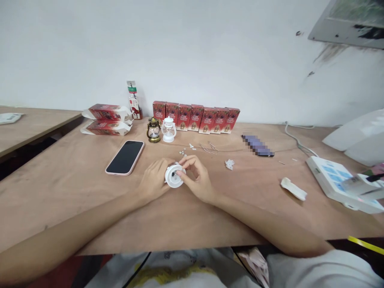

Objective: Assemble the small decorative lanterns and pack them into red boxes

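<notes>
My left hand (154, 178) is closed around the side of a small white lantern (174, 184), whose round underside faces me. An opening with a dark spot shows in its base. My right hand (198, 181) curls at the lantern's right rim, with its thumb tip pressed at the opening. Whether a tiny part sits under that thumb is hidden. Just beyond the hands lie several small round silver cells (182, 152) and little white pieces (192, 147). An upright white lantern (169, 130) and a bronze-coloured lantern (154, 131) stand farther back.
Red boxes (196, 118) line the wall; opened boxes (106, 128) lie left near a bottle (135, 107). A phone (125, 158) is left of my hands. Bent wires (209, 148), white scraps (229, 164), a purple item (257, 145) and a power strip (328, 176) lie rightward.
</notes>
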Demonstrator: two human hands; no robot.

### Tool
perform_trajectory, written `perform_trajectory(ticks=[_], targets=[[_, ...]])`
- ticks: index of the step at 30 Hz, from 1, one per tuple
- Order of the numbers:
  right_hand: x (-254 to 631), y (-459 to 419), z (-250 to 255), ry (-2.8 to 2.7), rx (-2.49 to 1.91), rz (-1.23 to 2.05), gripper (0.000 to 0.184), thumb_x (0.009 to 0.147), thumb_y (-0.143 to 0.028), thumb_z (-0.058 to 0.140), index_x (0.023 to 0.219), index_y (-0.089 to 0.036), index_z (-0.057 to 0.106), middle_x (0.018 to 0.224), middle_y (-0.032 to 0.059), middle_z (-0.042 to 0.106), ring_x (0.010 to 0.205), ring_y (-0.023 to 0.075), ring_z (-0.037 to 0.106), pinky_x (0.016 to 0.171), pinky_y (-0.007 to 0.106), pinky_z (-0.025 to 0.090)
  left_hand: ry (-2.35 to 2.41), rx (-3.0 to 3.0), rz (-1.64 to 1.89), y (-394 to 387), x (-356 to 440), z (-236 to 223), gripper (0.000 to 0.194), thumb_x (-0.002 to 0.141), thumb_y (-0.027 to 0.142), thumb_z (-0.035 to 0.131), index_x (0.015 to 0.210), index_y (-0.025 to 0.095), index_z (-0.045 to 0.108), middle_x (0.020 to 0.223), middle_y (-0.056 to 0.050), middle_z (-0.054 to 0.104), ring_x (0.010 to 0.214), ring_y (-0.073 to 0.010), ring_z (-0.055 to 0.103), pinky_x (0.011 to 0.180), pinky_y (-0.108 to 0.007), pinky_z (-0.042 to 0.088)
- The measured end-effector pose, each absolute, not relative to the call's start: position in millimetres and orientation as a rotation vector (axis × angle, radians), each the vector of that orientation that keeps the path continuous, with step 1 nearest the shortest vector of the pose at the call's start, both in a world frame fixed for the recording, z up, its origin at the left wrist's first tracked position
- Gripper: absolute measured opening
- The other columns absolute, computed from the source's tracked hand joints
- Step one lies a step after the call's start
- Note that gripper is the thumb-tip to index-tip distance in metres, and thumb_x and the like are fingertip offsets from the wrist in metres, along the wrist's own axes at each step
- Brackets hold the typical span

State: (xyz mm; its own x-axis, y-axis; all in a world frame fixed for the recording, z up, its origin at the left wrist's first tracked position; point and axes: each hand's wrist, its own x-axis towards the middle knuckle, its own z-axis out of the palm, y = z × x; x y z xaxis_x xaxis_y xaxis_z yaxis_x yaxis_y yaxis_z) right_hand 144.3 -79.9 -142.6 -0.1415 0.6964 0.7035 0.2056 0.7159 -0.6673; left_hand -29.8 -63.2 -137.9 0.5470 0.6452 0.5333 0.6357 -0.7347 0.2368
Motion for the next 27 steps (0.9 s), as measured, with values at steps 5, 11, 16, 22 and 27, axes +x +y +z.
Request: perform_trajectory(ticks=[5, 11, 16, 22, 27], targets=[[145, -75, -141, -1.675, -0.675, 0.885, 0.031, 0.083, -0.049, 0.06, 0.089, -0.023, 0.045, 0.094, 0.0047, 0.059, 0.082, 0.0137, 0.059, 0.073, 0.029, 0.053, 1.176, 2.806, 0.888, -63, -29, -137, 0.026, 0.084, 0.026, 0.047, 0.107, 0.016, 0.049, 0.1, -0.01, 0.063, 0.095, -0.0272, 0.061, 0.078, -0.039, 0.047], [164, -73, -140, -1.905, -0.71, 0.375, 0.021, 0.093, -0.035, 0.046, 0.108, -0.02, 0.047, 0.103, 0.0092, 0.06, 0.095, 0.0179, 0.059, 0.085, 0.037, 0.051, 1.084, 2.814, 0.918, -64, -30, -135, 0.028, 0.084, 0.03, 0.049, 0.109, 0.016, 0.049, 0.103, -0.011, 0.064, 0.095, -0.0258, 0.061, 0.078, -0.037, 0.047], [225, -60, -156, -1.965, -1.194, -0.279, 0.035, 0.089, -0.04, 0.048, 0.115, -0.016, 0.05, 0.124, 0.0179, 0.054, 0.118, 0.0308, 0.05, 0.098, 0.053, 0.04, 1.103, 2.785, 0.944, -62, -31, -136, 0.031, 0.082, 0.029, 0.05, 0.11, 0.018, 0.048, 0.105, -0.01, 0.065, 0.096, -0.0273, 0.062, 0.079, -0.04, 0.048], [290, -55, -195, -1.756, -1.778, -0.326, 0.036, 0.089, -0.029, 0.036, 0.112, -0.008, 0.054, 0.109, 0.0242, 0.061, 0.109, 0.0361, 0.056, 0.091, 0.056, 0.044, 1.117, 2.763, 0.922, -60, -31, -137, 0.032, 0.079, 0.028, 0.051, 0.109, 0.019, 0.05, 0.105, -0.011, 0.065, 0.097, -0.0287, 0.062, 0.08, -0.042, 0.049], [285, -44, -208, -1.915, -1.617, -0.199, 0.043, 0.088, -0.018, 0.029, 0.12, -0.012, 0.055, 0.119, 0.0201, 0.062, 0.119, 0.0311, 0.055, 0.099, 0.056, 0.043, 1.122, 2.76, 0.942, -60, -31, -137, 0.031, 0.078, 0.028, 0.052, 0.108, 0.022, 0.05, 0.106, -0.01, 0.065, 0.097, -0.0285, 0.062, 0.08, -0.041, 0.049]])
